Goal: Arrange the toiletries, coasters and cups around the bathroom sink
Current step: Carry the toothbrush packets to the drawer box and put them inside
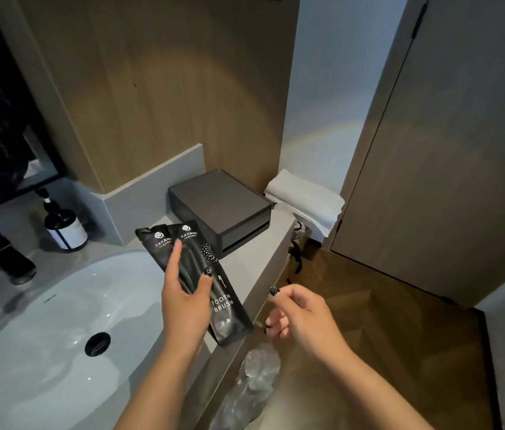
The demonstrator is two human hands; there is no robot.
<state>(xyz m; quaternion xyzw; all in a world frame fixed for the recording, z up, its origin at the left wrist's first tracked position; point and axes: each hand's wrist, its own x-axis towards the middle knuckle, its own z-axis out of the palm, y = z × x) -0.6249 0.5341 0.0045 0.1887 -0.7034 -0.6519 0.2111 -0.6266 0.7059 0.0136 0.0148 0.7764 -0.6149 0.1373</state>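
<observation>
Two long black toothbrush packets point(214, 283), overlapped and marked "TOOTH BRUSH", hang over the grey counter's right edge point(260, 259). My left hand point(187, 302) grips them at mid-length, thumb across the front and fingers behind. To their right, off the counter, my right hand point(299, 315) hovers with fingers loosely curled and holds nothing. The white sink basin point(43, 352) lies to the left, its black drain point(97, 343) in the middle.
A dark grey box point(220, 209) stands on the counter behind the packets. Folded white towels point(310, 203) lie right of it. A dark pump bottle with a white label point(65, 228) and a black faucet point(3, 252) stand behind the basin. A clear plastic-lined bin point(257, 383) is below.
</observation>
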